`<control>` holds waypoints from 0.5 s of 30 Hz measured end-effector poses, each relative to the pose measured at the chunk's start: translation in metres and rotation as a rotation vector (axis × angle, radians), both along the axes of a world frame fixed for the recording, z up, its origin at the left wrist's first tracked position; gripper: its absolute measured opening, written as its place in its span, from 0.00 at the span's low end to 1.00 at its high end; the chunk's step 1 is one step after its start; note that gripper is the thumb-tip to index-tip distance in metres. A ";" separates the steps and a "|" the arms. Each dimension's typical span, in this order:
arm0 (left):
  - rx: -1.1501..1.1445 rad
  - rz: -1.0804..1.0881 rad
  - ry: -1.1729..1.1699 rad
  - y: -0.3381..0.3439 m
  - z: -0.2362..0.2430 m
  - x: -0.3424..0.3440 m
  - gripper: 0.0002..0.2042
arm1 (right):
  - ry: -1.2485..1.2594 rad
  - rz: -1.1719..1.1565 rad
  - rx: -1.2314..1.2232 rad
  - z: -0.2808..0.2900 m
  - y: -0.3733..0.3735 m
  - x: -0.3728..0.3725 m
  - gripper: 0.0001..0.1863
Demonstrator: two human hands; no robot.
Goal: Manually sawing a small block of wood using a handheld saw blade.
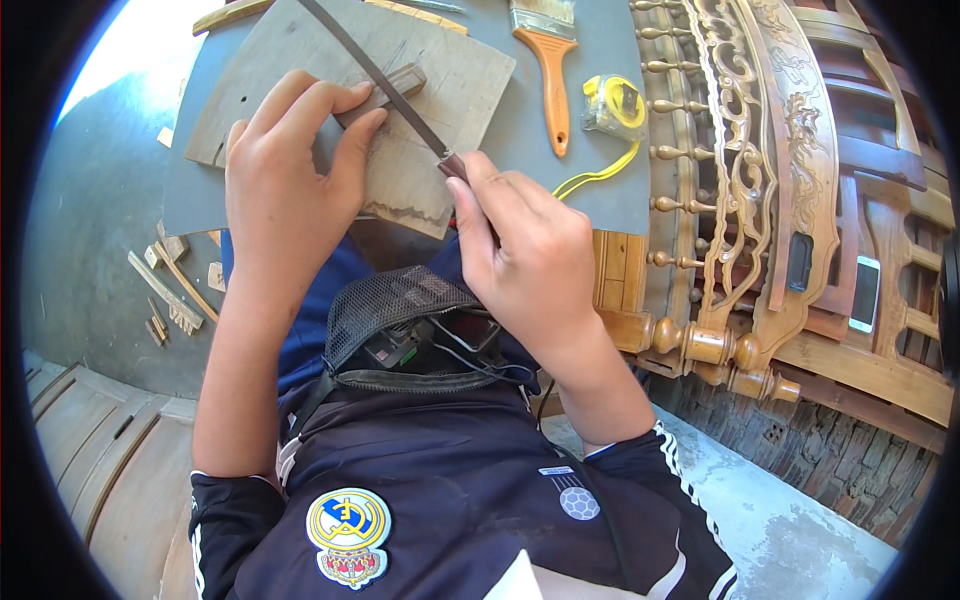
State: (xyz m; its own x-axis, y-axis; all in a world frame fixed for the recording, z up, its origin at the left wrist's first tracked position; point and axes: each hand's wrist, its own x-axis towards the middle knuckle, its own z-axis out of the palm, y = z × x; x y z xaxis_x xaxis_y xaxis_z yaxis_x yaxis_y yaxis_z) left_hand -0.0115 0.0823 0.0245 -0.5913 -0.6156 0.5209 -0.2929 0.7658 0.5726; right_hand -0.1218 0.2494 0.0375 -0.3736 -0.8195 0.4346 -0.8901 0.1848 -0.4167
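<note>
My left hand point(290, 175) pinches a small wooden block point(407, 84) between thumb and fingers. The block rests on a flat, worn wooden board point(470, 85). In my right hand point(530, 240) is the dark handle of a long, slim metal file point(362, 62). The file slants away toward the upper left, its blade passing over the block just beyond my left fingertips. Whether the blade touches the wood, I cannot tell.
Under the board is a grey work surface point(610, 190), bearing an orange-handled paintbrush point(555, 90) and a yellow tape measure point(613, 104). Carved wooden furniture point(740, 150) stands on the right, with a white phone point(864, 292) on it. Wood scraps point(165, 290) lie at left. A mesh pouch point(400, 300) sits at my waist.
</note>
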 end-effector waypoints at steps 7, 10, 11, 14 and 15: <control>-0.076 0.022 0.054 -0.001 -0.004 -0.001 0.07 | -0.049 -0.075 0.043 0.012 0.073 0.019 0.15; -0.089 -0.019 0.072 -0.005 -0.002 -0.001 0.07 | -0.075 -0.105 0.036 0.013 0.075 0.020 0.15; -0.065 -0.011 0.049 -0.004 -0.001 0.002 0.07 | -0.075 -0.103 0.034 0.012 0.071 0.020 0.14; -0.018 -0.014 0.026 -0.002 0.002 0.002 0.07 | -0.046 -0.039 0.007 0.003 0.034 0.014 0.12; 0.012 -0.008 0.007 -0.001 0.002 0.002 0.06 | -0.033 -0.017 -0.024 -0.003 0.022 0.011 0.12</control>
State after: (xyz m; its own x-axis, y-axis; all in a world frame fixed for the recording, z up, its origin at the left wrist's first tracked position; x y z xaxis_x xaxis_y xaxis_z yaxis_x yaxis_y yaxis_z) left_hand -0.0091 0.0809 0.0265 -0.5925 -0.6171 0.5178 -0.2829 0.7612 0.5835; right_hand -0.1113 0.2716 0.0346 -0.4018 -0.8024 0.4413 -0.8726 0.1894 -0.4502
